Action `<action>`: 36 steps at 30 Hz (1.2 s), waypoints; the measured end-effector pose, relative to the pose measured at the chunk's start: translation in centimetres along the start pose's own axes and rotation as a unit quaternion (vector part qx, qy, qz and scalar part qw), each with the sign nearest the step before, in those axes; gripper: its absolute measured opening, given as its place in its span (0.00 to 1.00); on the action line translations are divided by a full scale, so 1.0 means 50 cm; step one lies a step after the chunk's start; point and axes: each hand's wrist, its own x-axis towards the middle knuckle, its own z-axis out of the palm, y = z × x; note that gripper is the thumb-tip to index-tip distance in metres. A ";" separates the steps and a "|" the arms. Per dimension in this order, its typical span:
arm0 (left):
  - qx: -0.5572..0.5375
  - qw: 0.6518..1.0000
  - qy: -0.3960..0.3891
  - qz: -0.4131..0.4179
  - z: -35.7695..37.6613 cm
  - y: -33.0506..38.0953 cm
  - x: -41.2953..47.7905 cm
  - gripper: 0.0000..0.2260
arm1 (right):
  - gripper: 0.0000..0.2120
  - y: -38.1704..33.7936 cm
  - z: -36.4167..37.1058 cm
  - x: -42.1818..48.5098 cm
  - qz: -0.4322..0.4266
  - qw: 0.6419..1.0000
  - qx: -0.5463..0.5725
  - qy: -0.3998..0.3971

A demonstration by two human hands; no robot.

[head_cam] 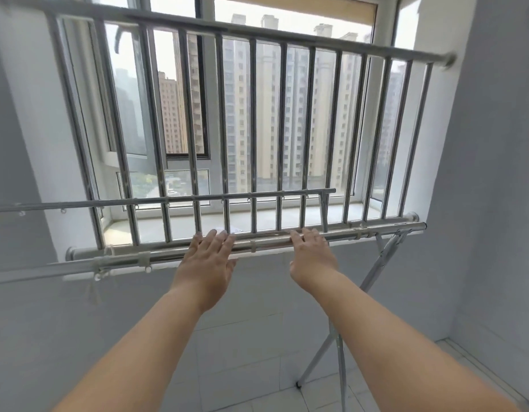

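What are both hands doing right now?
Left hand: open, straight fingers on the shiny round steel rack rail.
Right hand: open, fingers on the same rail.

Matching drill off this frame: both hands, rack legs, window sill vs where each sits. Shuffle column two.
1 left hand
2 right hand
3 rack legs
4 window sill

A behind the bars
B resting on the rail, nearer the legs
C standing on the floor tiles
D resting on the rail, nearer the knotted cord

Pairs: 1-D, 2-B, 3-C, 4-A
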 end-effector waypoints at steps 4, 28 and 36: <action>0.003 1.000 0.010 -0.025 -0.031 -0.074 -0.035 0.24 | 0.33 -0.080 -0.003 -0.024 -0.021 1.000 0.000 0.018; 0.023 0.978 -0.057 -0.198 -0.123 -0.546 -0.252 0.22 | 0.16 -0.352 0.057 -0.048 -0.038 0.993 0.008 0.113; 0.012 0.976 -0.081 -0.201 -0.130 -0.570 -0.227 0.21 | 0.17 -0.370 0.073 -0.035 -0.052 0.990 0.014 0.129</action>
